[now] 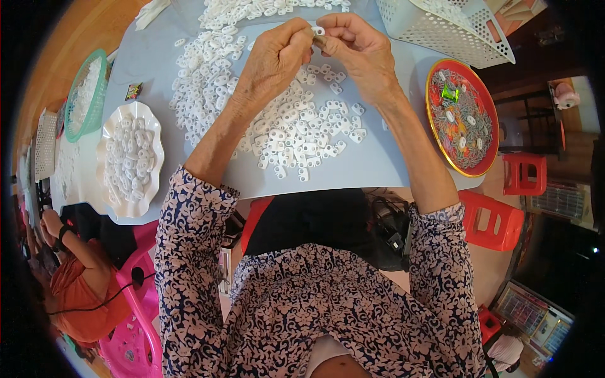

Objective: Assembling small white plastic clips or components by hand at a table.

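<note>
- Right hand (362, 57): thumb and fingers pinch 1 white piece (319, 30).
- Left hand (275, 57): fingers curled, tips at the same piece; cannot tell whether they grip it.
- The piece is between the 2 hands, above the table (378, 160).
- Pile (283, 132) of similar pieces: below the hands.
- Red tray (430, 123) of screws (467, 104): at right.
- White dish (102, 154), holding white parts (131, 157): at left.

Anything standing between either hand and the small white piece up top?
Nothing visible. The fingertips of the left hand and right hand meet around the small white piece; overlapping fingers hide the exact contact. The loose white pieces lie on the table.
</note>
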`<state>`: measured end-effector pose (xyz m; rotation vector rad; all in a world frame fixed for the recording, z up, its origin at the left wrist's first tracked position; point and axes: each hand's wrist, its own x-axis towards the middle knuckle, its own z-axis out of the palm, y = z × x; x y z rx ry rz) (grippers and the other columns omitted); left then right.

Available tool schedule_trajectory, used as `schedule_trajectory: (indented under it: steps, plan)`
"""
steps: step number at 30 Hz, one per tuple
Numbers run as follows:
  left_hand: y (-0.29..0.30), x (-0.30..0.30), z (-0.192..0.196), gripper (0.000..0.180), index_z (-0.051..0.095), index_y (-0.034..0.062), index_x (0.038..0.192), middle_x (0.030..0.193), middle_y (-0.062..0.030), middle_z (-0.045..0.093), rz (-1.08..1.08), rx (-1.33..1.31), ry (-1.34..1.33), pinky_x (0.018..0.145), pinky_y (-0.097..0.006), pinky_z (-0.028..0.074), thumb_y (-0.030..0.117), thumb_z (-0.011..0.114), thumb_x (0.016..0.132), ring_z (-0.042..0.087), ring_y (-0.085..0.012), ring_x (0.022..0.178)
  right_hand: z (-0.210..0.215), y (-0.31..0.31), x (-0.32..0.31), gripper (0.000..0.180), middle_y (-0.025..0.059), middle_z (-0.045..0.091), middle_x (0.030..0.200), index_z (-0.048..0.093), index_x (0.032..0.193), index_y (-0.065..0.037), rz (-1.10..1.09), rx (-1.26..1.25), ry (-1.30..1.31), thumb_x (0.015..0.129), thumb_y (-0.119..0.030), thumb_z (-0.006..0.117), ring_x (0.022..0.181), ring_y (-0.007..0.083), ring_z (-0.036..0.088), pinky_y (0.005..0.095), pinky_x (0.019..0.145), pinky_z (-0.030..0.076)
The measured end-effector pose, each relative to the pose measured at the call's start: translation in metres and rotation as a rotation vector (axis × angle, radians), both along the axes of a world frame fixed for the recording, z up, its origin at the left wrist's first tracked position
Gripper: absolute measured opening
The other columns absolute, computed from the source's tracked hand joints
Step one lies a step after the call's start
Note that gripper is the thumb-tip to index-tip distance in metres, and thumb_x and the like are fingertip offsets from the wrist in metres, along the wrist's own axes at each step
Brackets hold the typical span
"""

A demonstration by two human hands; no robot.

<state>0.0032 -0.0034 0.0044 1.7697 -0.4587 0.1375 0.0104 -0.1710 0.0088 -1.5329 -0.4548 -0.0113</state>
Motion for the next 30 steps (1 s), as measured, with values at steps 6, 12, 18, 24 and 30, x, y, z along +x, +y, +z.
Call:
schedule_trajectory:
  steps: [6, 12, 18, 24, 30]
  plan:
    - [0.0018, 0.0034, -0.0036, 0.027, 0.051, 0.0023, 0.072, 0.060, -0.0006, 0.050, -0.041, -0.047, 0.016, 0.052, -0.025, 0.036, 0.018, 0.041, 0.091, 0.044, -0.0075, 0.058, -0.0015, 0.0018, -0.0001, 0.022, 0.0086, 0.066, 0.089, 0.057, 0.107, 0.003, 0.008, -0.002, -0.003, 0.087, -0.005, 0.062, 0.081, 0.0114, 0.064, 0.0254, 0.077, 0.054]
    - [0.0010, 0.0026, -0.0003, 0.027, 0.050, 0.0030, 0.069, 0.060, -0.0004, 0.049, -0.007, -0.059, 0.056, 0.051, -0.024, 0.035, 0.017, 0.041, 0.091, 0.043, -0.0070, 0.058, -0.0010, 0.0008, -0.0011, 0.029, 0.0055, 0.066, 0.090, 0.058, 0.112, 0.000, 0.023, 0.011, 0.047, 0.086, -0.009, 0.066, 0.081, 0.0093, 0.061, 0.0217, 0.073, 0.050]
    - [0.0028, 0.0015, 0.0034, 0.026, 0.047, 0.0037, 0.069, 0.058, 0.0005, 0.045, -0.010, -0.032, 0.009, 0.050, -0.024, 0.035, 0.017, 0.042, 0.091, 0.041, -0.0065, 0.057, 0.0018, 0.0033, -0.0030, 0.031, 0.0064, 0.066, 0.088, 0.058, 0.113, 0.000, -0.012, 0.012, 0.069, 0.085, -0.010, 0.067, 0.078, 0.0107, 0.062, 0.0216, 0.072, 0.051]
    - [0.0061, 0.0002, 0.0000, 0.023, 0.043, 0.0034, 0.070, 0.058, 0.0015, 0.040, 0.028, 0.034, -0.047, 0.047, -0.023, 0.032, 0.013, 0.043, 0.091, 0.034, -0.0059, 0.054, -0.0012, 0.0029, -0.0017, 0.031, 0.0065, 0.066, 0.089, 0.058, 0.113, 0.000, 0.001, 0.028, 0.111, 0.085, -0.008, 0.067, 0.077, 0.0109, 0.062, 0.0220, 0.071, 0.051]
    - [0.0027, 0.0063, -0.0032, 0.024, 0.043, 0.0035, 0.069, 0.058, 0.0010, 0.040, -0.014, -0.128, 0.038, 0.050, -0.024, 0.035, 0.015, 0.043, 0.090, 0.039, -0.0067, 0.056, -0.0043, 0.0062, -0.0023, 0.032, 0.0053, 0.066, 0.082, 0.060, 0.110, 0.000, -0.031, -0.077, -0.103, 0.080, -0.004, 0.068, 0.074, 0.0105, 0.064, 0.0224, 0.067, 0.053]
